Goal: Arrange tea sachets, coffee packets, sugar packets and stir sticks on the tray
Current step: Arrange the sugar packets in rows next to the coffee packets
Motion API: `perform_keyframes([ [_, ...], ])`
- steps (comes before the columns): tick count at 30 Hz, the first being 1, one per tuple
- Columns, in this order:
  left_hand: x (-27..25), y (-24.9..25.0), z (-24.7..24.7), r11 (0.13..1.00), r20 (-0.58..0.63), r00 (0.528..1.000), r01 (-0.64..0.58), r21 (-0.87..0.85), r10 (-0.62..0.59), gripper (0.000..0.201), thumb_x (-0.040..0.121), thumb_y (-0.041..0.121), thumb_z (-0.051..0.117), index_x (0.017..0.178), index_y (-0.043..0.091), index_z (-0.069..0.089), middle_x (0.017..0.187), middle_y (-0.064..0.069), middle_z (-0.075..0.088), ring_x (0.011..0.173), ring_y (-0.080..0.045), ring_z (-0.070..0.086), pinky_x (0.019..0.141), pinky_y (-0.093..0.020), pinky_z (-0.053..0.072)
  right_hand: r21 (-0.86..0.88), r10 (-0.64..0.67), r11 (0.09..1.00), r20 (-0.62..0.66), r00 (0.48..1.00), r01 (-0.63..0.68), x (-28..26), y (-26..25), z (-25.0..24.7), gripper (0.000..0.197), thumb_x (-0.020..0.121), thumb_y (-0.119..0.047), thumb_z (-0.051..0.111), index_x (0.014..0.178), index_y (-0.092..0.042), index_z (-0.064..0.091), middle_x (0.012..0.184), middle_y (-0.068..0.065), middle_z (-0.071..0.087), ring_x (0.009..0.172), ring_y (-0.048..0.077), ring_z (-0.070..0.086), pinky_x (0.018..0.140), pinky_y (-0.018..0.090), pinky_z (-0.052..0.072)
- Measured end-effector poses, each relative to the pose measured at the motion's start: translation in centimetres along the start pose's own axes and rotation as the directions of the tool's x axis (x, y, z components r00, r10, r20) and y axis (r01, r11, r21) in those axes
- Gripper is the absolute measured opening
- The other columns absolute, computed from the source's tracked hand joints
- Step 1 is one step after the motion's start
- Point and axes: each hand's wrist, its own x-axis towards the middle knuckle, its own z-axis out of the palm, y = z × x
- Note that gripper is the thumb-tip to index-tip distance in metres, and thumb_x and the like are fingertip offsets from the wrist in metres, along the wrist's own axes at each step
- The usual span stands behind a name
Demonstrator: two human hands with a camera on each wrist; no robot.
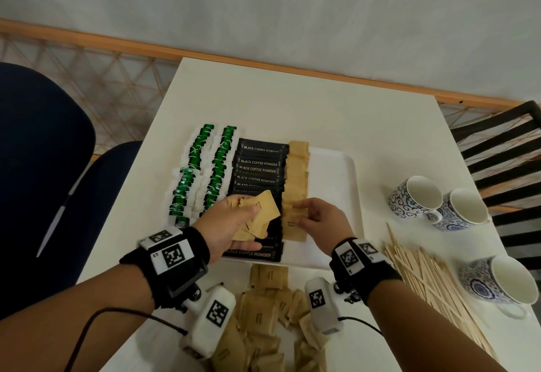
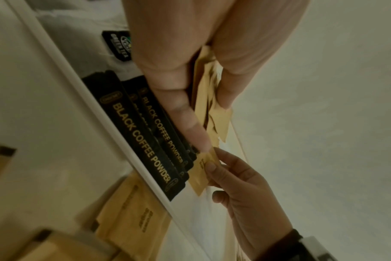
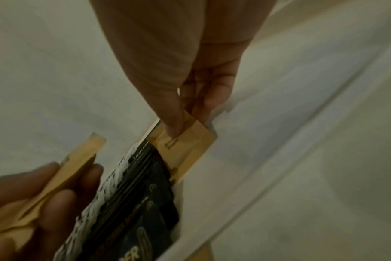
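A white tray holds two rows of green tea sachets, a column of black coffee packets and a column of brown sugar packets. My left hand grips a small stack of brown sugar packets above the coffee column, seen edge-on in the left wrist view as the stack. My right hand pinches one sugar packet at the near end of the sugar column, thumb on top of it. That same packet lies beside the coffee packets.
A loose heap of sugar packets lies at the table's near edge. Wooden stir sticks lie in a pile to the right of the tray. Three blue-patterned cups stand at the right. A blue chair is on the left.
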Motion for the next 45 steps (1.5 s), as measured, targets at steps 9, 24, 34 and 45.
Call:
perform_keyframes([
  [9, 0.4, -0.4, 0.5, 0.998, -0.023, 0.999, -0.021, 0.053, 0.023, 0.022, 0.089, 0.014, 0.066, 0.110, 0.013, 0.058, 0.086, -0.015, 0.071, 0.066, -0.024, 0.070, 0.048, -0.030, 0.057, -0.064, -0.027, 0.998, -0.057, 0.998, 0.024, 0.2, 0.1, 0.2, 0.032, 0.080, -0.024, 0.071, 0.106, -0.030, 0.053, 0.078, 0.000, 0.056, 0.067, 0.011, 0.053, 0.061, 0.019, 0.042],
  [24, 0.2, -0.5, 2.1, 0.988, 0.034, 0.999, -0.039, 0.149, 0.035, 0.021, 0.085, 0.011, 0.069, 0.103, 0.015, 0.060, 0.094, -0.011, 0.066, 0.072, -0.022, 0.065, 0.053, -0.030, 0.056, 0.468, 0.067, 0.877, 0.103, 0.992, -0.108, -2.5, -3.3, -0.7, 0.001, 0.087, -0.015, 0.066, 0.087, -0.015, 0.066, 0.077, 0.002, 0.070, 0.061, 0.011, 0.062, 0.055, 0.021, 0.046],
  [34, 0.2, 0.0, 0.7, 0.999, -0.028, 0.999, -0.033, 0.013, 0.033, 0.033, 0.092, -0.005, 0.048, 0.110, 0.019, 0.061, 0.114, -0.015, 0.061, 0.090, -0.028, 0.065, 0.060, -0.036, 0.060, -0.315, 0.036, 0.948, 0.198, 0.979, 0.029, -3.5, 1.2, -2.2, 0.018, 0.086, -0.034, 0.063, 0.084, -0.017, 0.068, 0.071, 0.005, 0.062, 0.063, 0.011, 0.052, 0.065, 0.025, 0.047],
  [45, 0.3, -0.1, 1.3, 1.000, -0.049, 0.999, -0.014, 0.013, 0.015, 0.021, 0.089, 0.000, 0.061, 0.102, 0.016, 0.057, 0.098, -0.014, 0.068, 0.073, -0.026, 0.069, 0.060, -0.035, 0.060, -0.203, 0.025, 0.979, 0.049, 0.998, -0.014, -1.5, 0.0, -1.0, 0.016, 0.085, -0.027, 0.064, 0.100, -0.030, 0.057, 0.073, -0.006, 0.065, 0.068, 0.008, 0.059, 0.061, 0.021, 0.045],
])
